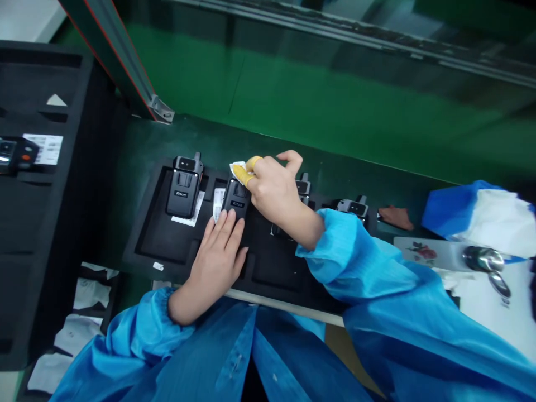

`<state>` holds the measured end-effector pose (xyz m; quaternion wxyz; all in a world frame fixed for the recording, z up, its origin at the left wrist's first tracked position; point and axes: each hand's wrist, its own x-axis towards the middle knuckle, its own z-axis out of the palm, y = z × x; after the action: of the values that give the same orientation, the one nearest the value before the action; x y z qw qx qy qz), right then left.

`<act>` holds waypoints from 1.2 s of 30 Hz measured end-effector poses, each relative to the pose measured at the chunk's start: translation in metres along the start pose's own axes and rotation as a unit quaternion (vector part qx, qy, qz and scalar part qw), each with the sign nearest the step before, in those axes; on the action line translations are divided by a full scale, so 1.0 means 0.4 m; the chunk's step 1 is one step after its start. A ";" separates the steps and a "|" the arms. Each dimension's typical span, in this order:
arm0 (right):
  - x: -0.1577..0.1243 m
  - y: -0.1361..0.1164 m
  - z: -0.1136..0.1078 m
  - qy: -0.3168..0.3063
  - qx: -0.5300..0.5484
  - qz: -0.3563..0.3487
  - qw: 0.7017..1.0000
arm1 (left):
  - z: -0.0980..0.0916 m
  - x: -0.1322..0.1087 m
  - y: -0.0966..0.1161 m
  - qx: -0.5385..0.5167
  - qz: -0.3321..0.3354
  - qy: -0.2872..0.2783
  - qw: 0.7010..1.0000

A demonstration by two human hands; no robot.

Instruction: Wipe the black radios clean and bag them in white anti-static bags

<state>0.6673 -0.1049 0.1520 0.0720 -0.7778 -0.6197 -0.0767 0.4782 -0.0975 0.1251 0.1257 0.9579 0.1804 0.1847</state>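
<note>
A black foam tray lies on the green bench with several black walkie-talkies in its pockets. My left hand rests flat, fingers stretched out, on the lower end of the second radio. My right hand, with yellow finger cots, pinches a small white cloth against the top of that same radio. Another radio sits to the left with a white label beside it. Two more radios lie to the right, partly hidden by my right arm.
A stack of black foam trays stands at the left, one holding a radio. White papers lie below it. At the right are a blue and white cloth, a brown scrap and a metal object.
</note>
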 end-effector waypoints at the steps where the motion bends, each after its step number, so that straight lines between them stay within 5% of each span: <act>1: -0.009 0.008 0.001 0.001 -0.004 -0.021 1.000 | -0.002 0.001 0.001 0.003 0.001 0.000 1.000; 4: -0.037 0.047 0.003 0.029 -0.023 -0.045 0.998 | -0.005 0.002 0.002 -0.001 -0.001 0.000 1.000; 8: -0.044 0.075 0.005 0.083 -0.041 0.036 0.995 | -0.006 0.003 0.002 -0.019 -0.001 0.000 1.000; 16: -0.022 0.013 0.015 0.061 -0.046 -0.035 0.996 | -0.010 0.006 0.000 -0.014 0.007 -0.004 1.000; 22: -0.047 0.071 -0.006 0.071 -0.054 0.083 0.993 | -0.010 0.006 -0.002 -0.038 0.012 0.004 0.999; 28: -0.036 0.009 -0.010 0.004 0.004 -0.002 1.000 | -0.012 0.009 -0.002 -0.027 0.014 0.010 0.999; 36: -0.061 0.092 -0.028 0.035 -0.012 0.120 0.992 | -0.008 0.004 -0.003 -0.048 0.008 0.002 0.999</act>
<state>0.6976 -0.1385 0.1571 0.0923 -0.8440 -0.5183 -0.1021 0.4778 -0.0951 0.1280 0.1699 0.9517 0.1642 0.1958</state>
